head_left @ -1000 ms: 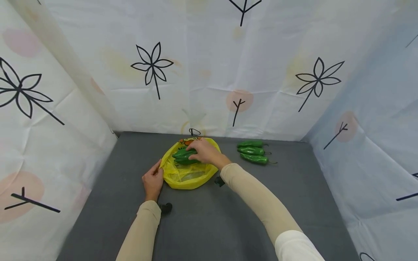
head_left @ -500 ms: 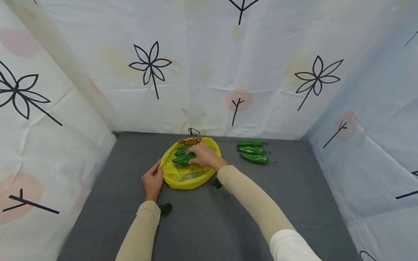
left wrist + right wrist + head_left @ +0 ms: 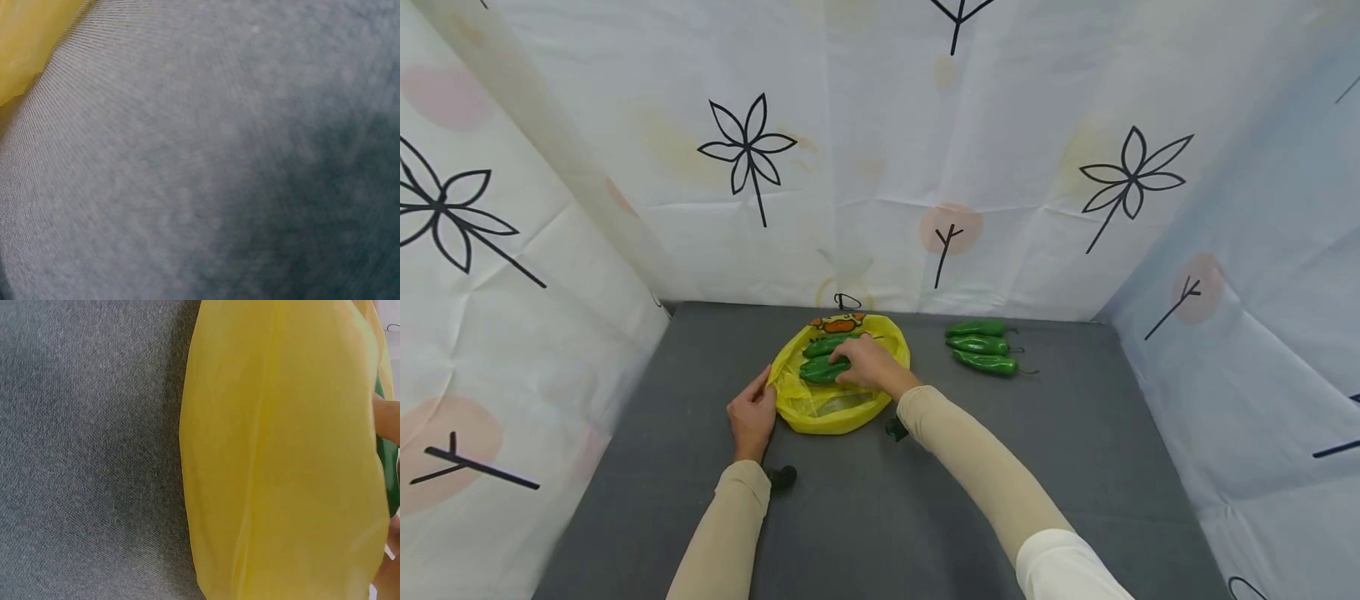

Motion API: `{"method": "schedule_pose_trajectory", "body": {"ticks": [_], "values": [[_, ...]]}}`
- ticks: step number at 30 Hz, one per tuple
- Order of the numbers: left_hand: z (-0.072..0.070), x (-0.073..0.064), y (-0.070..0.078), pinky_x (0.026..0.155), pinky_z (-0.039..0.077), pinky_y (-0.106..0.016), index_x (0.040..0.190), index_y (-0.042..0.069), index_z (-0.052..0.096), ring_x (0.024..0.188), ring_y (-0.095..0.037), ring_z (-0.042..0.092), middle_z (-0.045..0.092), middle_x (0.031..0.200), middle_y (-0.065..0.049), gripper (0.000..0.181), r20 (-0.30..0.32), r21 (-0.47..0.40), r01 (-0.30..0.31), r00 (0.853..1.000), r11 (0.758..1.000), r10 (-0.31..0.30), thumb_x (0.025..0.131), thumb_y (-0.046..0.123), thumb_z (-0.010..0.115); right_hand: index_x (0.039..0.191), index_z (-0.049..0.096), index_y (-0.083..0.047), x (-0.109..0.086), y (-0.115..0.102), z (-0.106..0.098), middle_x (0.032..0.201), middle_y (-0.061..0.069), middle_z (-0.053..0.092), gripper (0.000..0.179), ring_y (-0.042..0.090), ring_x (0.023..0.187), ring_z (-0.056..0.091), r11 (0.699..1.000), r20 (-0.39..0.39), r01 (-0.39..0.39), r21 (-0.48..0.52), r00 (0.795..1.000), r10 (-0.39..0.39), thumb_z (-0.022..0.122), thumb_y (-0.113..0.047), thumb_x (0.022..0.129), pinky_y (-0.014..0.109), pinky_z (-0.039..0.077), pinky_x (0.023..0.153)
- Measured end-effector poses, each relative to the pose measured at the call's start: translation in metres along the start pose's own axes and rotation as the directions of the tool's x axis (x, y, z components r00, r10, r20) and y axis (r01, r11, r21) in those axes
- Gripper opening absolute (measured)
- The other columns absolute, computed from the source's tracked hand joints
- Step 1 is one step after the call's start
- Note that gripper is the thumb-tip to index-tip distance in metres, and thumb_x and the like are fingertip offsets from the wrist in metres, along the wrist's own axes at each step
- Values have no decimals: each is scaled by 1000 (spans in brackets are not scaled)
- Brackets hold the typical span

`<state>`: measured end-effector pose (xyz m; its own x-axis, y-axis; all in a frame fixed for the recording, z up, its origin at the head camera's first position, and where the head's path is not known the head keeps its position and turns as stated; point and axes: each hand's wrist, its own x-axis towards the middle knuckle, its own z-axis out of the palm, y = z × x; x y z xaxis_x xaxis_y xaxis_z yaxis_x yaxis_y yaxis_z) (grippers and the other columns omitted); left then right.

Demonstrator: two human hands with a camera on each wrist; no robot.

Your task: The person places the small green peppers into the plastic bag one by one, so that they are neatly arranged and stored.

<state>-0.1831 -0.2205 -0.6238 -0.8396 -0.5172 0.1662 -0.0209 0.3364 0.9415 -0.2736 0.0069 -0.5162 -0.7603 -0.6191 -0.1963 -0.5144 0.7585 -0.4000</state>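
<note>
A yellow plastic bag (image 3: 827, 426) stands with its mouth wide and turned up. My left hand (image 3: 752, 417) pinches the left side of its rim. Inside the bag, my right hand (image 3: 871, 365) grips a green pepper (image 3: 820, 372) between thumb and fingers, its right end covered by the hand. Just behind that one lie other green peppers (image 3: 823, 345), partly overlapped by the hand. In the right wrist view the bag's wall (image 3: 281, 456) hides most of the hand, and a strip of dark green pepper (image 3: 387, 472) shows past its edge.
Three green peppers (image 3: 987, 363) lie side by side on the grey table (image 3: 865, 517), right of the bag, stems pointing right. White patterned cloth (image 3: 880, 167) rises behind the table and on both sides. The left wrist view shows mostly table surface.
My right hand has shifted slightly toward the near side of the bag with the pepper, uncovering more of the peppers behind. The left hand stays at the rim.
</note>
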Motion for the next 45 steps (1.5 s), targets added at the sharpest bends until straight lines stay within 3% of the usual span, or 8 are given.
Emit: {"method": "schedule_pose_trajectory", "body": {"ticks": [9,16,22,31,34,39,42,45], "values": [[0,0,2,74,42,-2,128,26,74,81,13,59,76,121,-5,37,-3,38,-11,1000,999,11,94,12,64,131,69,-26,2,2,3,141,-3,64,41,27,136,51,998,3,-50,27,999,50,76,-32,92,45,40,117],[-2,0,5,72,42,-4,127,26,74,76,9,59,77,118,-6,38,-8,32,-20,1000,999,20,93,12,64,132,69,-22,5,2,5,140,-2,64,44,22,130,55,999,-7,-33,11,999,33,78,-32,91,41,42,113],[-2,1,4,75,43,-2,127,26,74,85,11,61,76,122,-4,37,-10,20,-7,1000,1000,7,94,12,64,133,69,-20,7,2,7,138,-1,65,45,20,127,57,1000,-10,-24,13,1000,24,79,-30,90,40,41,111],[0,1,3,75,43,-2,128,24,74,84,13,60,75,123,-4,38,-7,16,-3,1000,1000,3,94,11,63,132,69,-20,4,-1,5,140,1,63,43,25,129,53,999,-14,-45,27,999,45,79,-27,90,42,41,114],[0,1,4,75,43,-3,129,24,73,86,7,63,75,124,-4,37,3,19,2,1000,1000,-2,95,14,64,132,69,-20,3,-1,4,141,2,62,41,26,129,52,999,-17,-41,28,999,41,77,-26,92,42,42,112],[-2,1,5,93,53,-22,134,28,69,110,-14,69,71,132,-1,35,54,39,23,998,999,-25,100,31,65,132,68,-20,1,-1,2,140,2,61,39,25,131,52,1000,-24,-31,6,999,31,74,-26,95,43,39,116],[-3,1,5,106,51,-41,138,28,66,128,-22,63,67,139,-2,40,87,43,34,996,999,-37,101,40,63,133,67,-20,1,0,0,140,2,61,37,25,131,52,1000,-33,-23,-2,999,23,71,-28,97,44,40,116],[-5,2,5,109,48,-45,140,28,64,132,-24,61,65,141,-2,43,103,42,42,994,998,-46,100,44,63,134,67,-17,0,2,-4,139,3,62,37,26,131,53,1000,-55,-10,12,998,10,67,-30,100,45,40,116]]}}
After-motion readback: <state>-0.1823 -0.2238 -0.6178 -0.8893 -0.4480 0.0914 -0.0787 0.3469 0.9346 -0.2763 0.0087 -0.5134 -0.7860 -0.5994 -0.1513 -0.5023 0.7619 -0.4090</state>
